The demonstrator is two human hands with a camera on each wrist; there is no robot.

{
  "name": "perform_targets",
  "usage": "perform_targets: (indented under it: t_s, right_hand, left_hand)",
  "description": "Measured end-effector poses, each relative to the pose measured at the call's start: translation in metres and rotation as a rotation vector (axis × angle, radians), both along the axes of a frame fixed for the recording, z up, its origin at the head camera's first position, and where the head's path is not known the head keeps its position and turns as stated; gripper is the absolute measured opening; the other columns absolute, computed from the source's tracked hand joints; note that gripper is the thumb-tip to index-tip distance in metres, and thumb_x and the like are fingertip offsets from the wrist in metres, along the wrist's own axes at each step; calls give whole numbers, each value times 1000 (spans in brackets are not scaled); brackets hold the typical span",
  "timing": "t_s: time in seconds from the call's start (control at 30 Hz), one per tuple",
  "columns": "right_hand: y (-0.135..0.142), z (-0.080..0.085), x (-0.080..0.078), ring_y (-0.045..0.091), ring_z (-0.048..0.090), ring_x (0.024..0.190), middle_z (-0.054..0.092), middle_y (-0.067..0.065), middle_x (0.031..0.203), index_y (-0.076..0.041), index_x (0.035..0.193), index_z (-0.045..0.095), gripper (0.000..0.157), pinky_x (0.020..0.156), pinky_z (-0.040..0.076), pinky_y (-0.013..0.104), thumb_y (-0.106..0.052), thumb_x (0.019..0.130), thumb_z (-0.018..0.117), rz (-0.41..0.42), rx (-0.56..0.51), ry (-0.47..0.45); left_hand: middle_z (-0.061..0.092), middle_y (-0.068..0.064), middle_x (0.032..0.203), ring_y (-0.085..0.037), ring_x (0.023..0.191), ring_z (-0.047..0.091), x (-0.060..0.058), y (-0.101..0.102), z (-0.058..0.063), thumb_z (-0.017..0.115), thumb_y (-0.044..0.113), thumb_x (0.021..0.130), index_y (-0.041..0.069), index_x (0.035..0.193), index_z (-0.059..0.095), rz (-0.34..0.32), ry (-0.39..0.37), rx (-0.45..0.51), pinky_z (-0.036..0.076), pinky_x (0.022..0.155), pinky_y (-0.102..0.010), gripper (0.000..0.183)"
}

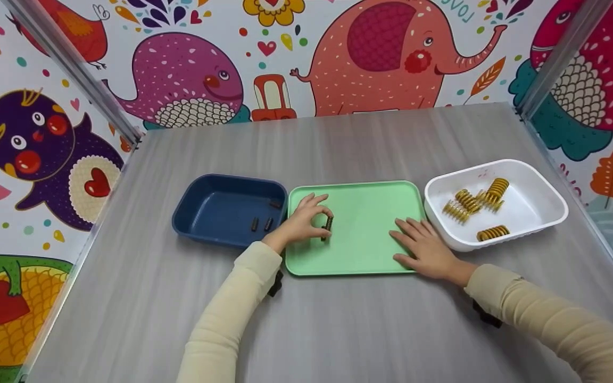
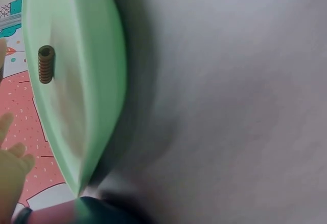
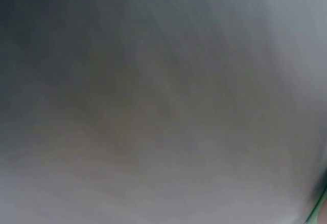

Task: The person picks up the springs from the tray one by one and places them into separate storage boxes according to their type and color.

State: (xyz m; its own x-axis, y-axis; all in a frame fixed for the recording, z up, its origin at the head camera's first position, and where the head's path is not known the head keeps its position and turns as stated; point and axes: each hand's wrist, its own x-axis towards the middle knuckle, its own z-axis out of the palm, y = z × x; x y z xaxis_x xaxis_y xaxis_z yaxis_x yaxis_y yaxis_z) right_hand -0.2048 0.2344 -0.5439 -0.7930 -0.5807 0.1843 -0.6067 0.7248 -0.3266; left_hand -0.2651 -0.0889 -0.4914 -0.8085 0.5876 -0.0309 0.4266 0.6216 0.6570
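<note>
Over the left part of the green tray, my left hand pinches a dark coil spring between thumb and fingers. A dark brown spring rests on the tray in the left wrist view, apart from the fingers at that view's left edge. In the head view the two springs overlap, so their exact limits are hard to tell. My right hand lies with spread, fairly straight fingers on the tray's right side and holds nothing. The right wrist view is mostly blurred.
Left of the tray stands a blue bin with a few small dark springs. To its right, a white bin contains several gold springs. Both stand close to the tray on a grey table; patterned panels enclose the back and sides.
</note>
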Motion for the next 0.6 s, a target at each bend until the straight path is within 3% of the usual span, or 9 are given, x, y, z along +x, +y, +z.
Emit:
perform_targets:
  t_s: [0.33, 0.6]
  right_hand:
    - [0, -2, -1, 40, 28, 131, 36, 18, 143, -7, 133, 48, 55, 105, 12, 55, -36, 86, 58, 7, 4, 6]
    - [0, -1, -1, 40, 28, 131, 35, 18, 143, -7, 133, 48, 55, 105, 12, 55, -35, 87, 58, 0, 5, 4]
  left_hand:
    - [25, -12, 149, -39, 138, 6, 1, 3, 14, 73, 21, 78, 12, 103, 63, -56, 52, 3, 15, 107, -56, 29]
    - [25, -10, 149, -36, 139, 6, 1, -5, 26, 73, 28, 77, 14, 103, 63, -52, 89, -23, 11, 108, -57, 31]
